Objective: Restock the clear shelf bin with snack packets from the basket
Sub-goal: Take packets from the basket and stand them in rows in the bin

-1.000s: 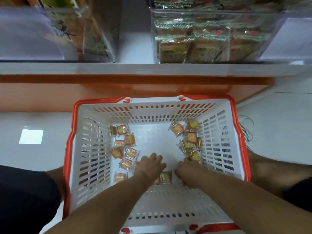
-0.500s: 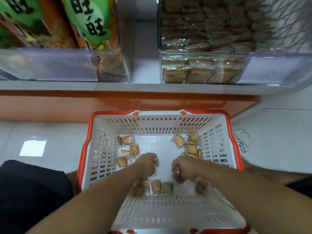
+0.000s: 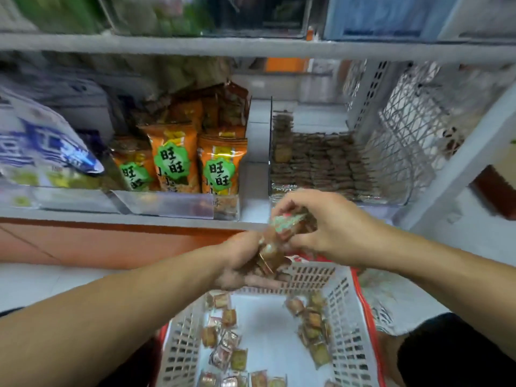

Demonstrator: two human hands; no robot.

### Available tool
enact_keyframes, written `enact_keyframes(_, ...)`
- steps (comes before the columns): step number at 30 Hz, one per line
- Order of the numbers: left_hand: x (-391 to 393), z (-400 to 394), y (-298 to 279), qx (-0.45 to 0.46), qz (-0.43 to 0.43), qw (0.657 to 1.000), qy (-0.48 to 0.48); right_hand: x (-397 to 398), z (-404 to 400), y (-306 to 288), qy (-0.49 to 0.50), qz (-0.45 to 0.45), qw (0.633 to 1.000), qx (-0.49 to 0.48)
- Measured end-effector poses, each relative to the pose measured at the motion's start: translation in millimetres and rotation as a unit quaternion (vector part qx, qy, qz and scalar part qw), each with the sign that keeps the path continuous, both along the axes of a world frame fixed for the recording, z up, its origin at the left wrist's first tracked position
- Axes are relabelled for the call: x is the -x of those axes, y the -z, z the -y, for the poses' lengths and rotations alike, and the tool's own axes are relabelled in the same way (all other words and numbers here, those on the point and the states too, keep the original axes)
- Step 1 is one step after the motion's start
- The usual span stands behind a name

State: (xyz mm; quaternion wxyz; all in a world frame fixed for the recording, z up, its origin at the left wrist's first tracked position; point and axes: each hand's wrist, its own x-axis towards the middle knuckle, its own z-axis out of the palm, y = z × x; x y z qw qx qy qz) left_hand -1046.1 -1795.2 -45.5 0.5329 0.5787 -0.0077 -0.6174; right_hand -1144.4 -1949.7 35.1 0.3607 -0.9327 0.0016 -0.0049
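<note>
Shop shelving fills the top of the view, with a white shelf [image 3: 125,217] carrying orange snack bags [image 3: 222,170] on the left and the clear shelf bin [image 3: 321,163] to their right, already stacked with rows of brownish packets. Below sits the white basket [image 3: 347,325] with its red rim on the floor, and plenty of loose snack packets [image 3: 227,346] are scattered across its bottom.

Both hands are up between basket and bin. The left hand [image 3: 243,263] has its fingers curled around a bunch of packets, and the right hand [image 3: 326,222] pinches another small handful [image 3: 287,222] right at the bin's front lip. It's motion-blurred, so an exact count isn't possible.

So it looks like a load is about to go in. What could go wrong: those slick little wrappers are held in loose bunches, so one could easily slip out and drop back into the basket or onto the floor. The bin's front wall is in the way too, so clipping it on the way in could knock packets loose or mess up the neat rows inside.
</note>
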Motion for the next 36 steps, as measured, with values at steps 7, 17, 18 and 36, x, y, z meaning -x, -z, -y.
enact_keyframes(7,5,4,-63,0.194,-0.085,0.968,-0.135,-17,-11,8,0.05,0.241,0.969,0.002)
enact_keyframes(17,-4,11,-71,0.216,-0.092,0.951,-0.203,-15,12,11,-0.011,0.112,0.987,-0.119)
enact_keyframes(18,-5,10,-73,0.218,-0.1,0.949,-0.205,-16,13,10,-0.01,0.11,0.984,-0.138)
enact_keyframes(36,-8,-4,-71,0.104,0.029,0.97,-0.217,-17,27,-2,0.186,-0.03,0.843,-0.504)
